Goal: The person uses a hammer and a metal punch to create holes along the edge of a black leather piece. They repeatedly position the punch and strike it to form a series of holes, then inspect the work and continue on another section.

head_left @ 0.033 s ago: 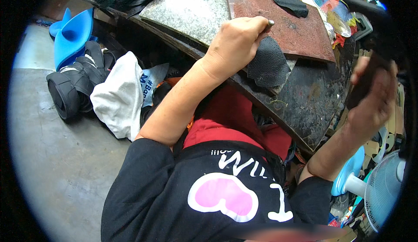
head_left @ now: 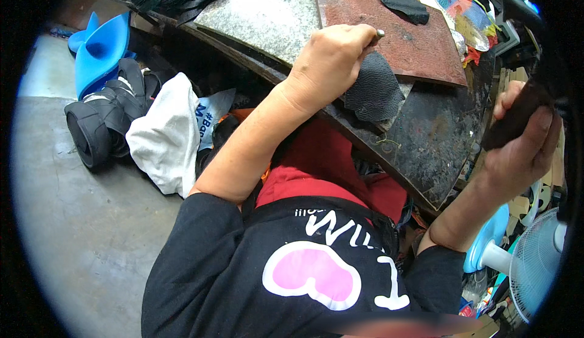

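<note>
A: What was in place?
B: Left hand (head_left: 333, 52) gripped a metal rod (head_left: 381, 33) beside the black leather piece (head_left: 374, 91), near the surface's (head_left: 435, 140) edge; right hand (head_left: 523, 149) gripped a dark block (head_left: 511, 122)
A: What remained?
B: Could not be determined

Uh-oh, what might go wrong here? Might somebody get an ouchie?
Maybe: the right hand holds a dark block; if it swung toward the grey-ended rod and missed, it might bump the left hand. Also, the black textured piece lies near the edge of the table, so a nudge might slide it off.
</note>
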Demonstrator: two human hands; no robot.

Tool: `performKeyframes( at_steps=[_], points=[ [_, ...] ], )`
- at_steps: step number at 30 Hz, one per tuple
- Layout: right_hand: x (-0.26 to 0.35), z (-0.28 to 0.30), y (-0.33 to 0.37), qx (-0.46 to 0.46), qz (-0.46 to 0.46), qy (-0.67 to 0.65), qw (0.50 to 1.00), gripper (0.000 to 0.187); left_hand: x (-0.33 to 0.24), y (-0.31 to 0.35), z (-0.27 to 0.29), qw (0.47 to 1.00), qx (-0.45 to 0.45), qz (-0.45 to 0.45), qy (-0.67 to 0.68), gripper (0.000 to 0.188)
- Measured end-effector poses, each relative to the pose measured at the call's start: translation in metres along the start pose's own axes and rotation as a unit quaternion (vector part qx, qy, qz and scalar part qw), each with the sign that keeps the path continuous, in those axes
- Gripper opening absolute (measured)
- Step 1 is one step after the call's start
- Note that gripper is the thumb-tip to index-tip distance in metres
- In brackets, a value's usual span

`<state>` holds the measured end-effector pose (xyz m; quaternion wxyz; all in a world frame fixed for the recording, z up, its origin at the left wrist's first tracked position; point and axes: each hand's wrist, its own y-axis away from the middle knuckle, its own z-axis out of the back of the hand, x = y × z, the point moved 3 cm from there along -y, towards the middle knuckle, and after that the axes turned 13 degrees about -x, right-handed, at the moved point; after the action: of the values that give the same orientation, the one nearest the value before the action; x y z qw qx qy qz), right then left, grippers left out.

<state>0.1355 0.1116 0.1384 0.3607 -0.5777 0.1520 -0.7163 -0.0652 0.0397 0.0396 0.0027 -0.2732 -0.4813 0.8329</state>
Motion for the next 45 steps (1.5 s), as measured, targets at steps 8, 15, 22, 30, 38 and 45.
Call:
performKeyframes(
  at_steps=[8, 15, 22, 30, 38, 45],
  points=[
    [-0.028, 0.005, 0.012, -0.032, -0.032, 0.018, 0.999, 0.036, 0.002, 0.002, -0.002, 1.0, -0.01, 0.025, 0.008, 0.014],
    [-0.042, -0.016, 0.026, 0.06, 0.0, 0.133, 0.989, 0.038, 0.004, 0.005, -0.005, 0.999, 0.004, 0.032, -0.029, 0.013],
    [-0.059, -0.027, 0.042, 0.122, 0.052, 0.267, 0.955, 0.034, 0.011, 0.016, 0.001, 0.989, -0.05, 0.133, 0.043, 0.008],
    [-0.063, -0.028, 0.051, 0.107, 0.018, 0.294, 0.95, 0.036, 0.031, 0.027, 0.001, 0.853, -0.117, 0.363, 0.356, 0.008],
    [-0.054, -0.034, 0.046, 0.103, 0.02, 0.29, 0.951, 0.034, 0.025, 0.027, 0.0, 0.89, -0.058, 0.355, 0.28, 0.007],
    [-0.072, -0.029, 0.052, 0.109, -0.019, 0.281, 0.953, 0.034, 0.017, 0.019, 0.002, 0.965, -0.048, 0.229, 0.12, 0.012]
  ],
)
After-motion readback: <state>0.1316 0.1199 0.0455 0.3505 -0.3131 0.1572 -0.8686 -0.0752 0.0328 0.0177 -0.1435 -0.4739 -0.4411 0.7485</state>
